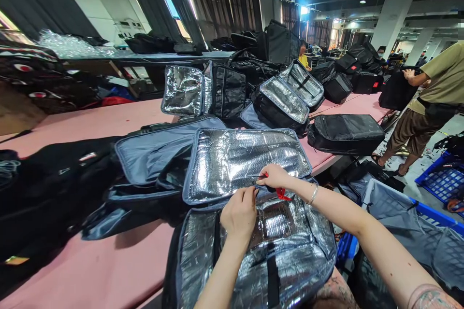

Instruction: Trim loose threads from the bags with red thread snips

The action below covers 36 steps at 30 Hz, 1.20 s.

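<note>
A black backpack [173, 260] lies unzipped before me, its silver foil lining [290, 256] exposed and its foil-lined flap [250, 154] folded back. Across the inside runs a black strap [272, 275]. My left hand [239, 212] is closed in a pinch at the seam between flap and main compartment; the small dark bit at its fingertips is too small to name. Just to the right, my right hand [276, 176] is closed around a small red-and-black tool, apparently thread snips [266, 174], mostly hidden by the fingers. A red ribbon [282, 194] dangles below that hand.
Other open bags [154, 154] lie on the pink table [119, 265] at left; foil-lined bags [284, 99] stand behind. A closed black bag [346, 133] rests at right. Blue crates [440, 176] with grey fabric [402, 212] sit below. Another person [440, 77] stands at far right.
</note>
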### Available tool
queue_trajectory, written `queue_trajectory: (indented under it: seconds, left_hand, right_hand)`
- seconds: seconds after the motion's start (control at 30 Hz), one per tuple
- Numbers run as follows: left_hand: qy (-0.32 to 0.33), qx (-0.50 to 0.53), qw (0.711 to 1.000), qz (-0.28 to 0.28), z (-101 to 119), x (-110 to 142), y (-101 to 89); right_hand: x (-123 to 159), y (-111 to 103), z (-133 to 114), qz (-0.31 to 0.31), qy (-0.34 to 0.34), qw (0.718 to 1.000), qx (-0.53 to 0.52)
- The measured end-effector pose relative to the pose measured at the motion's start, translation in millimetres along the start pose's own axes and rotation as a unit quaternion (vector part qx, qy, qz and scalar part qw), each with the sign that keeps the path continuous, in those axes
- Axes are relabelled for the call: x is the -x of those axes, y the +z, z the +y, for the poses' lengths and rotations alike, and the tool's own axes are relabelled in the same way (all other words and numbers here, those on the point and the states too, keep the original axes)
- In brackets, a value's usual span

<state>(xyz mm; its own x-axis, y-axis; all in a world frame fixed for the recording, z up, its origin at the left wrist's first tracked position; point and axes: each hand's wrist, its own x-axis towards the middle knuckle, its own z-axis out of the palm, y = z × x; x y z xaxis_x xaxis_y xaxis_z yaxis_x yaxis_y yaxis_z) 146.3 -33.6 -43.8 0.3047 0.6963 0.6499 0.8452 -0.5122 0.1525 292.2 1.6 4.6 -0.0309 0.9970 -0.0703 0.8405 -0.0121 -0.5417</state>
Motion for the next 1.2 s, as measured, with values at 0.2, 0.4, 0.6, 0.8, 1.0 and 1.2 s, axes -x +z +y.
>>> queue_trajectory:
  seconds: [0.2,0.4,0.6,0.8,1.0,1.2]
  left_hand:
    - [0.042,0.021,0.998,-0.05,-8,-4,-8.6]
    - [-0.001,0.038,0.999,-0.034,-7,3,-11.5]
    - [-0.048,-0.008,0.999,0.015,7,1,-2.2]
    - [-0.024,-0.038,0.999,0.019,10,-2,1.5]
    - [0.039,-0.018,0.999,-0.016,3,-4,-0.7]
    - [0.053,0.006,0.998,-0.026,-2,-3,-3.3]
  right_hand:
    - [-1,2,3,-0.002,-0.01,1.0,0.002]
    - [-3,4,5,0.003,-0.018,1.0,0.005]
    - [-2,4,5,0.007,-0.018,1.0,0.008]
    - [0,2,3,0.013,-0.018,1.0,0.014]
    - [3,3,3,0.029,-0.047,0.998,0.019]
    - [30,-5,23,0.143,-0.118,0.981,0.052]
